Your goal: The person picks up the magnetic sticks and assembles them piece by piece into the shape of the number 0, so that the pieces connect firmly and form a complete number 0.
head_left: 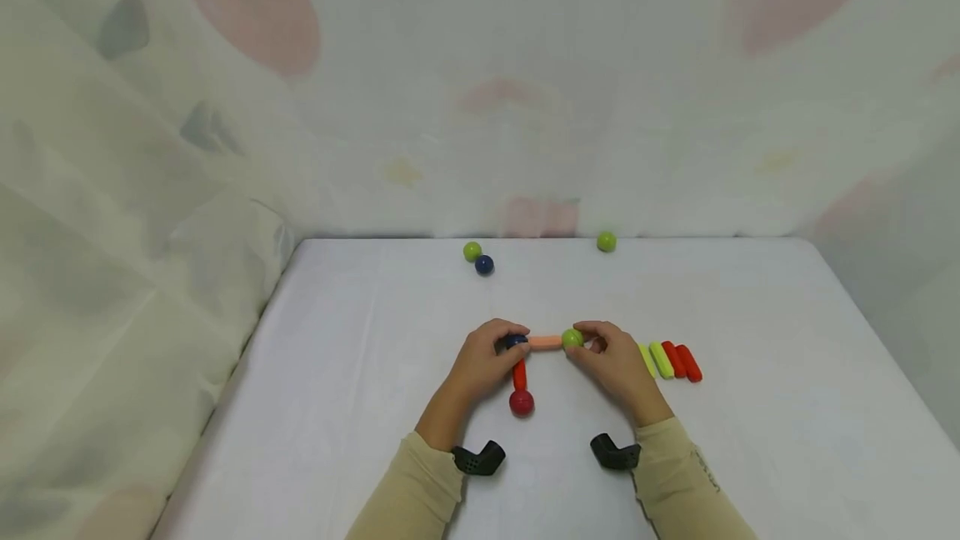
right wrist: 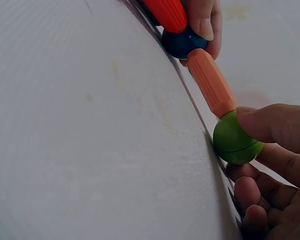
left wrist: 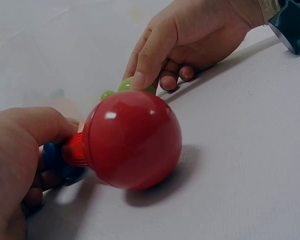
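My left hand (head_left: 480, 361) pinches a dark blue ball (right wrist: 176, 46) between thumb and fingers. From that ball a red rod (head_left: 519, 375) runs toward me and ends in a red ball (head_left: 521, 403), which looms large in the left wrist view. An orange rod (head_left: 545, 342) joins the blue ball to a light green ball (right wrist: 233, 140) on the right. Thumb and fingers of my right hand (head_left: 617, 363) grip this green ball. The other right fingers are curled beneath, as the right wrist view shows.
At the table's far edge lie a green ball (head_left: 472, 252) touching a dark blue ball (head_left: 484, 265), and another green ball (head_left: 607, 242). Beside my right hand are yellow-green rods (head_left: 662, 360) and red rods (head_left: 688, 363) in a row. A patterned cloth (head_left: 495, 148) hangs behind the table.
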Demonstrator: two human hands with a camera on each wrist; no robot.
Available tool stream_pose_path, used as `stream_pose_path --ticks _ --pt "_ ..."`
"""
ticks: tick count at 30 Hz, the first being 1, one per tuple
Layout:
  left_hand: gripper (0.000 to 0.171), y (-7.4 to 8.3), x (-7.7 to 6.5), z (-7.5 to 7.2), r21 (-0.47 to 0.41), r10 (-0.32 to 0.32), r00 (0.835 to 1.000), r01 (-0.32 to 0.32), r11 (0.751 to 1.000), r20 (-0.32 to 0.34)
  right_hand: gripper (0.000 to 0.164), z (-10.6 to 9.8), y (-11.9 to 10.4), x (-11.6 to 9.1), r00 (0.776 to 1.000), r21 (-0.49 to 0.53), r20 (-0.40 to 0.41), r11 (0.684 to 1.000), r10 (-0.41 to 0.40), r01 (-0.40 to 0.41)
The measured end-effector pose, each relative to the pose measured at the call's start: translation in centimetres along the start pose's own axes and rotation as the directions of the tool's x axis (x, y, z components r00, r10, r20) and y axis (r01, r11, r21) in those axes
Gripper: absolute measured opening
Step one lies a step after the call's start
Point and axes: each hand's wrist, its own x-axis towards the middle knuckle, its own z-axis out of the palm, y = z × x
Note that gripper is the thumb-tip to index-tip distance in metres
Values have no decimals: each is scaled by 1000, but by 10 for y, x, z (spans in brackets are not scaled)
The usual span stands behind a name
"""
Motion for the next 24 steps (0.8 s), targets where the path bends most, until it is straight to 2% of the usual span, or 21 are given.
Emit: stream_pose_path --ticks 4,9,12,18,21,24 --pt "25 -2 -2 -1 9 -8 999 8 1000 -39 41 -2 1 -1 1000 -2 19 1000 12 -12" --pt "27 -6 -3 -4 -10 -71 990 71 997 -120 43 -18 -1 -5 999 -31 20 999 43 -43" --pt "29 -6 -3 -7 -11 -93 987 92 996 -134 45 -40 -7 -10 1000 -54 -9 998 28 -29" --pt "29 -5 -3 -9 2 -80 987 81 997 -139 46 -89 -14 -23 998 -145 -59 989 -18 9" --pt "28 -6 -3 -9 2 -84 987 85 996 -135 49 -105 -4 -27 998 -214 -33 976 44 -50" --pt "28 -8 -3 -11 5 -83 987 84 996 -135 52 -113 5 -29 991 -262 38 959 125 -111"
